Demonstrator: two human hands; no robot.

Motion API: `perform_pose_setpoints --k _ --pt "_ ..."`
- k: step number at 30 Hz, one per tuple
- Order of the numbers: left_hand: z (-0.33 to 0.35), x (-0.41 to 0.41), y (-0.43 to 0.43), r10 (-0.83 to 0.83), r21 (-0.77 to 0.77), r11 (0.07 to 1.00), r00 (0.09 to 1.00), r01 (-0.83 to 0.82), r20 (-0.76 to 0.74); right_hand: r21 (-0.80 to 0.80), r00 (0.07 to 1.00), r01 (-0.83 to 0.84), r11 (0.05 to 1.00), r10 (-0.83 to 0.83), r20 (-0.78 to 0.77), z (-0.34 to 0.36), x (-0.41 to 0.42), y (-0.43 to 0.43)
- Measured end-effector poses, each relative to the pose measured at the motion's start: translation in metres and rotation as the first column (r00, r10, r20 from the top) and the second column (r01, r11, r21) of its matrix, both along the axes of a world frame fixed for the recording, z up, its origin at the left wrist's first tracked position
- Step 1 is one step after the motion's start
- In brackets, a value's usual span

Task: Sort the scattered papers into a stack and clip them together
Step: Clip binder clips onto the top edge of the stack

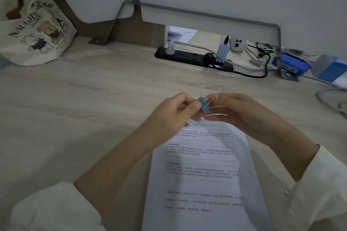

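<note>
While papers [201, 170] lie stacked | your left hand [173, 111] pinches the binder clip [202, 104] above their far edge | your right hand [232, 110] grips its wire handles, likely to open it.

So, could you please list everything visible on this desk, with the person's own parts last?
binder clip: one, teal, held between both hands above the papers' far edge
papers: one stack, white, printed, desk centre
tote bag: one, cream with bears, far left
power strip: one, black, plugs in it, far centre
cables: several, grey and black, far right
desk: one, light wood
left hand: pinching the clip
right hand: at the clip's wire handles
</note>
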State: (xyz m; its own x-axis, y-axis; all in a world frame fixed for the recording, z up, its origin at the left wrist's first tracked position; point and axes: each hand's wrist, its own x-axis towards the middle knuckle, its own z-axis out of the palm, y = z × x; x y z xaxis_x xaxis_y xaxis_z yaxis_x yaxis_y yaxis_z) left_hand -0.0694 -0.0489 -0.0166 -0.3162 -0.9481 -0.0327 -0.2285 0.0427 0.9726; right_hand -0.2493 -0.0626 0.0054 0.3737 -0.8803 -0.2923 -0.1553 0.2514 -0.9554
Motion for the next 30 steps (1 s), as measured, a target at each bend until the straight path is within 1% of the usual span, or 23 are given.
perform_pose_setpoints --k 1,2,3,4,6,8,9,10,11,15,18,21,23,26,30 --pt "-0.002 0.004 -0.013 0.028 -0.068 0.998 0.991 -0.019 0.130 0.016 0.999 0.031 0.999 -0.032 0.011 -0.001 -0.003 -0.009" --pt "-0.003 0.008 -0.027 0.069 -0.143 0.989 0.957 -0.029 0.282 0.027 0.998 0.064 0.998 -0.064 -0.001 -0.002 -0.006 -0.019" --pt "-0.003 0.011 -0.040 0.090 -0.206 0.979 0.894 0.002 0.438 0.032 0.996 0.087 0.996 -0.086 -0.033 -0.004 -0.008 -0.027" --pt "-0.005 0.012 -0.052 0.072 -0.230 0.970 0.814 0.077 0.576 0.030 0.992 0.098 0.995 -0.095 -0.078 -0.006 -0.010 -0.035" --pt "-0.010 0.008 -0.071 -0.042 -0.168 0.948 0.626 0.271 0.778 0.032 0.981 0.101 0.994 -0.095 -0.167 -0.013 -0.013 -0.047" --pt "-0.018 -0.001 -0.083 -0.138 -0.065 0.914 0.458 0.400 0.878 0.047 0.968 0.088 0.995 -0.075 -0.239 -0.021 -0.014 -0.056" --pt "-0.021 -0.005 -0.088 -0.168 -0.020 0.906 0.401 0.423 0.901 0.060 0.962 0.079 0.995 -0.061 -0.266 -0.024 -0.015 -0.060" --pt "-0.025 -0.008 -0.092 -0.190 0.017 0.904 0.366 0.428 0.911 0.075 0.957 0.073 0.995 -0.049 -0.285 -0.028 -0.015 -0.064" --pt "-0.027 -0.010 -0.096 -0.209 0.045 0.906 0.351 0.422 0.913 0.089 0.955 0.068 0.994 -0.039 -0.295 -0.030 -0.015 -0.066" --pt "-0.029 -0.013 -0.106 -0.317 0.175 0.913 0.370 0.368 0.874 0.094 0.952 0.038 0.995 -0.007 -0.306 -0.032 -0.015 -0.075" --pt "-0.030 -0.012 -0.111 -0.399 0.254 0.901 0.441 0.351 0.804 0.030 0.939 -0.003 1.000 0.013 -0.343 -0.033 -0.013 -0.081" --pt "-0.031 -0.006 -0.114 -0.432 0.267 0.897 0.565 0.353 0.703 -0.026 0.924 -0.065 0.998 0.051 -0.379 -0.034 -0.009 -0.086" --pt "-0.031 -0.003 -0.114 -0.446 0.267 0.893 0.626 0.364 0.639 -0.043 0.923 -0.112 0.993 0.088 -0.374 -0.034 -0.006 -0.089" --pt "-0.030 -0.001 -0.112 -0.443 0.252 0.896 0.692 0.366 0.570 -0.060 0.923 -0.163 0.985 0.130 -0.362 -0.035 -0.004 -0.092" --pt "-0.030 0.002 -0.107 -0.413 0.219 0.911 0.766 0.350 0.493 -0.076 0.917 -0.189 0.979 0.148 -0.370 -0.036 -0.004 -0.097"
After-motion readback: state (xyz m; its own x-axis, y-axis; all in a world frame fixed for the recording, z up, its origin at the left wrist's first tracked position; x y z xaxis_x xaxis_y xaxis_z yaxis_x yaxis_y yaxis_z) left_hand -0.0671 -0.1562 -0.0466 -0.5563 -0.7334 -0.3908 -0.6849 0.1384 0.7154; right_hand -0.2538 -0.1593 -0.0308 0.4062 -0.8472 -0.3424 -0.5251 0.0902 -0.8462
